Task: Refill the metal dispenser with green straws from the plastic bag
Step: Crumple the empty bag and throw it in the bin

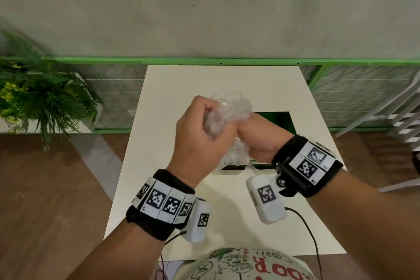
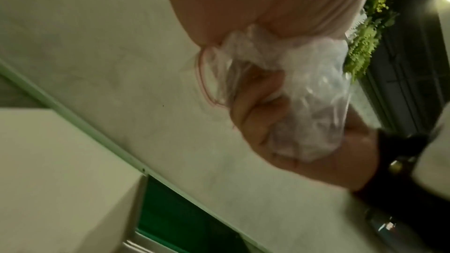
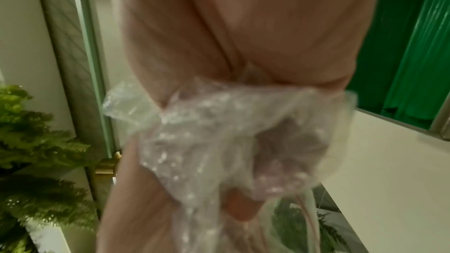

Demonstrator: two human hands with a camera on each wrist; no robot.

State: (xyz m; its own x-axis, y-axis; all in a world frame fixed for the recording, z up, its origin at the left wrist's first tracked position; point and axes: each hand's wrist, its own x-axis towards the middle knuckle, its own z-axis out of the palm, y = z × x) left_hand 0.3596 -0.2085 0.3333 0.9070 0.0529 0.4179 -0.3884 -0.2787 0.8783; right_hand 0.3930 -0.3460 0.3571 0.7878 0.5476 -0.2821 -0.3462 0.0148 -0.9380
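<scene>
A crumpled clear plastic bag (image 1: 227,113) is bunched between both hands above the middle of the white table (image 1: 181,84). My left hand (image 1: 202,125) grips its left side with curled fingers, and my right hand (image 1: 254,136) grips its lower right side. No straws show inside the bag (image 2: 304,88) (image 3: 231,132). Directly under the hands sits the metal dispenser (image 1: 281,120), open on top, with dark green straws (image 3: 414,61) lying in it; the hands and bag hide most of it. In the left wrist view the green straws (image 2: 182,218) show below the table edge.
A leafy plant (image 1: 34,98) stands at the left on a white ledge. A green-framed mesh railing (image 1: 204,60) runs behind the table. A white metal rack (image 1: 397,120) stands at the right. Thin black cables (image 1: 311,234) trail from the wrist cameras over the table's near edge.
</scene>
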